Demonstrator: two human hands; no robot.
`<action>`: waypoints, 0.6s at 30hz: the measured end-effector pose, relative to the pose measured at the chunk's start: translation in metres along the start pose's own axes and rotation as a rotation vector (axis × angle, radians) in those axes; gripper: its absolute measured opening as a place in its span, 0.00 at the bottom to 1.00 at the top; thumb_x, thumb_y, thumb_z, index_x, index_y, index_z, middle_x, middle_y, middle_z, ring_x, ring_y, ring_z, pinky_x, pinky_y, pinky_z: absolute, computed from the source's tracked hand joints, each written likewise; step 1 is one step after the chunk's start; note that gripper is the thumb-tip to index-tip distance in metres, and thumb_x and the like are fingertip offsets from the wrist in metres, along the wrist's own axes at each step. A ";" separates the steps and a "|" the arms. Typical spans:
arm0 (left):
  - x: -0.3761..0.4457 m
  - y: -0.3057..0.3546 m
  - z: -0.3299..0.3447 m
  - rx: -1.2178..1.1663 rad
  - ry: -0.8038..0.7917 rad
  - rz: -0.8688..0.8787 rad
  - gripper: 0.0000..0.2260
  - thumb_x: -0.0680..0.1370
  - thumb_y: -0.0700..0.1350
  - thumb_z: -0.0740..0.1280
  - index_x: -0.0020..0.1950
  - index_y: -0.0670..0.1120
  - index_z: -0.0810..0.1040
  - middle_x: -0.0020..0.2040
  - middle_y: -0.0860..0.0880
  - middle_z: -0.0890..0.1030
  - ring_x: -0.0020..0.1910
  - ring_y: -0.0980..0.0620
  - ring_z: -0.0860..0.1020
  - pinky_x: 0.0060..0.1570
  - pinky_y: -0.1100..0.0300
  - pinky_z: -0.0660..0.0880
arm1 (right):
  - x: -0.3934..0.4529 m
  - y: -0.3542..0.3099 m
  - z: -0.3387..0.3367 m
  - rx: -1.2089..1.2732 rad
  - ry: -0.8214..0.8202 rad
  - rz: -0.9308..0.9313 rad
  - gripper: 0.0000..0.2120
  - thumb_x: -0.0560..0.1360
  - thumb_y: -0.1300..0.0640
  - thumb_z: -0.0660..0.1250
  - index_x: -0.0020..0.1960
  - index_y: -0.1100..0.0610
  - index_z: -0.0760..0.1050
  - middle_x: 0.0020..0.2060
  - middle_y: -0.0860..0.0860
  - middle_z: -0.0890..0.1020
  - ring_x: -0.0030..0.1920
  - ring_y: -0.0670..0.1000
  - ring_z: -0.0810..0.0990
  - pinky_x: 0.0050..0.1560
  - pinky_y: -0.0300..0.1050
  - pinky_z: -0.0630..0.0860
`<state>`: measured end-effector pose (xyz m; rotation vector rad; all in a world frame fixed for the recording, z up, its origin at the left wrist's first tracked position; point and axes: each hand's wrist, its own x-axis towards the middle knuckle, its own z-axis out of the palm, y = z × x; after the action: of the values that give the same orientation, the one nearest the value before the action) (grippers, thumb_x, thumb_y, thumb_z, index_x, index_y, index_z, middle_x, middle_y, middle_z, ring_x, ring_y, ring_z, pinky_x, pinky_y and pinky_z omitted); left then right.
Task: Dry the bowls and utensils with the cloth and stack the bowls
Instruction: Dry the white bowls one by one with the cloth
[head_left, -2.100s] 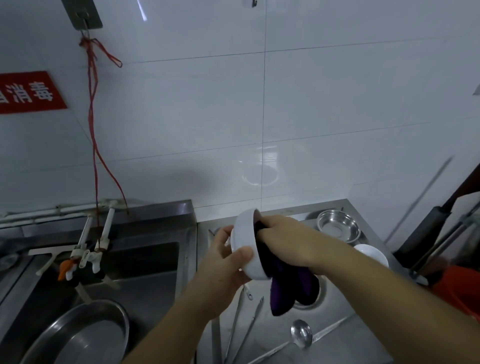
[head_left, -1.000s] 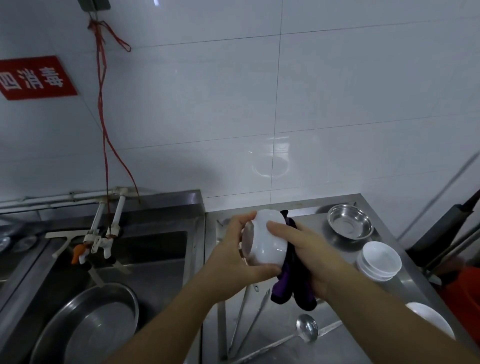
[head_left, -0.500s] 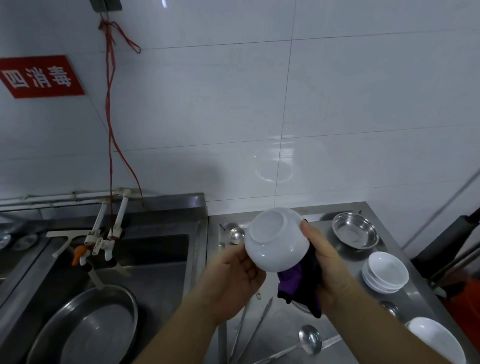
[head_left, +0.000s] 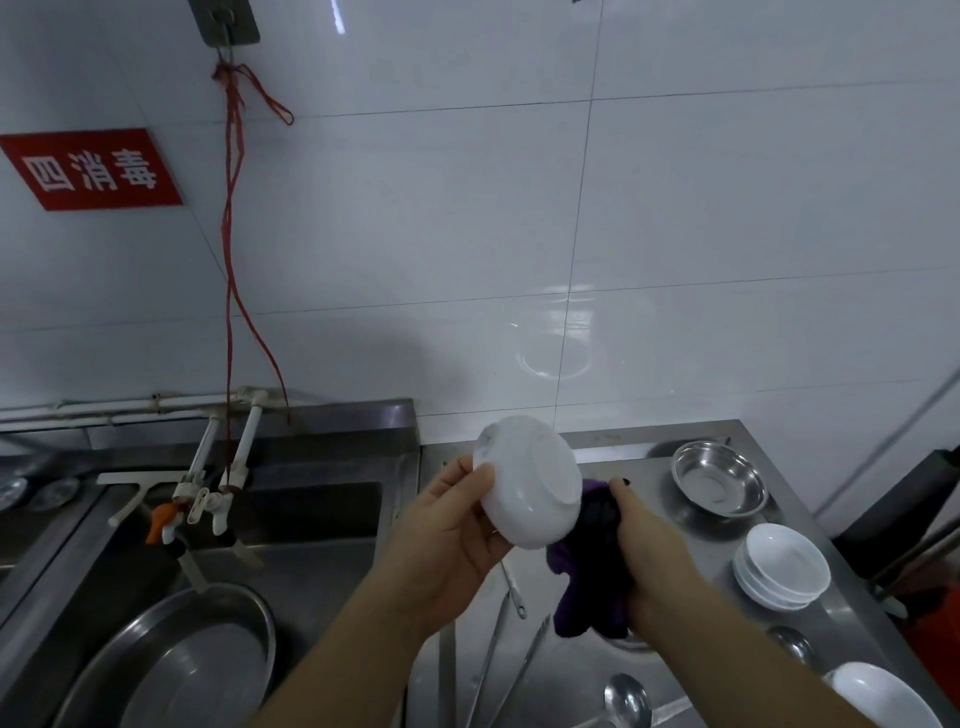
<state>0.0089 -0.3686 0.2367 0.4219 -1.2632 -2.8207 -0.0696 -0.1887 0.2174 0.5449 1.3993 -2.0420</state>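
Head view, left hand: the left hand grips a white bowl at its rim, thumb on the outer wall and fingers curled behind, so the bowl is held in the air above the counter's left edge.
Head view, bowl: it is tipped with its foot ring toward the camera and its mouth turned away toward the wall; the inside cannot be seen.
Head view, right hand: the right hand has its fingers closed around a bunched purple cloth, which touches the bowl's lower right wall and hangs below the hand.
Head view, stack: a stack of white bowls stands on the steel counter to the right of the right hand, near it and lower than the held bowl.
Head view, other pieces: a steel bowl sits beyond the right hand; a lone white bowl lies by the right forearm; a ladle and tongs lie below both hands.
Key relation: judged from this, the stack lies across the right hand from the bowl, so the cloth hand is nearer it, while the left hand holding the bowl must carry it rightward and turn it mouth-up to nest.
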 end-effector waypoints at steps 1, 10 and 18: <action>-0.001 0.002 0.001 0.056 0.012 0.011 0.13 0.78 0.47 0.74 0.62 0.46 0.85 0.66 0.40 0.83 0.63 0.38 0.83 0.54 0.47 0.83 | 0.001 -0.003 0.000 0.025 0.102 -0.058 0.21 0.81 0.40 0.67 0.56 0.59 0.81 0.45 0.59 0.86 0.44 0.61 0.85 0.50 0.59 0.83; -0.010 0.007 0.006 0.654 -0.110 0.002 0.09 0.83 0.46 0.69 0.63 0.47 0.81 0.59 0.46 0.86 0.59 0.44 0.85 0.59 0.46 0.83 | -0.047 -0.043 0.019 -0.724 -0.308 -1.166 0.10 0.77 0.41 0.65 0.58 0.35 0.78 0.49 0.35 0.83 0.50 0.39 0.83 0.49 0.36 0.80; -0.020 0.009 0.012 0.610 -0.276 0.029 0.15 0.84 0.40 0.66 0.70 0.38 0.74 0.63 0.38 0.83 0.63 0.37 0.82 0.64 0.41 0.80 | -0.033 -0.046 0.015 -1.098 -0.367 -1.330 0.15 0.78 0.43 0.65 0.64 0.39 0.75 0.54 0.38 0.83 0.52 0.40 0.80 0.53 0.33 0.75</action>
<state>0.0242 -0.3636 0.2552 0.0088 -2.1632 -2.4731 -0.0762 -0.1822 0.2755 -1.4622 2.5603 -1.4610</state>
